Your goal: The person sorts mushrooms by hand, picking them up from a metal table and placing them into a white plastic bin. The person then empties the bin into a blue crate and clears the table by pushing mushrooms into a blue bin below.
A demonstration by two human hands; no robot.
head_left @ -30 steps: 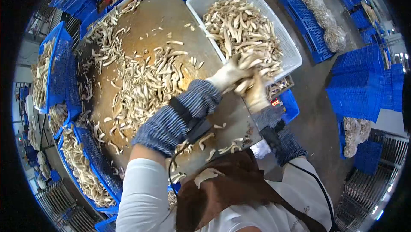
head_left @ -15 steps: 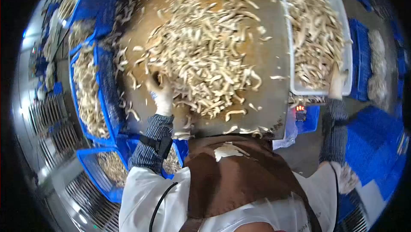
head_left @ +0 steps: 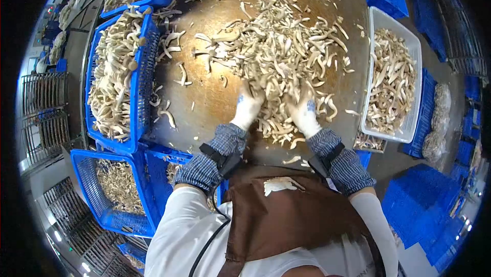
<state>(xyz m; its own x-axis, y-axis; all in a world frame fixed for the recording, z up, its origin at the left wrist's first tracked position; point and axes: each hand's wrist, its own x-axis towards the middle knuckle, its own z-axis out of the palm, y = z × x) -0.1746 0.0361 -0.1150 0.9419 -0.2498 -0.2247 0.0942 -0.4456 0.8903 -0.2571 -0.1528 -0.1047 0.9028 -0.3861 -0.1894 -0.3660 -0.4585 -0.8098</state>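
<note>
- Mushroom pile (head_left: 279,54): spread over the middle of the tabletop (head_left: 204,116), directly ahead of the person, with its near end between and beyond the two hands.
- Left hand (head_left: 249,104): gloved, at the pile's near left edge, fingers bent inward among the pieces.
- Right hand (head_left: 303,111): gloved, level with the left and facing it across a strip of loose mushrooms.
- Grip: fingertips blurred and partly covered on both sides — cannot tell whether either is closed on a piece.
- Governing relation: the bulk lies forward of both hands, its long axis running roughly away from the body; single pieces point every way. Neither hand is clearly nearer.
- White crate (head_left: 367,93): holds mushrooms, off to the right, nearer the right hand.
- Blue basket (head_left: 146,80): heaped with longer-stemmed mushrooms, well apart on the left — nearer the left hand.
</note>
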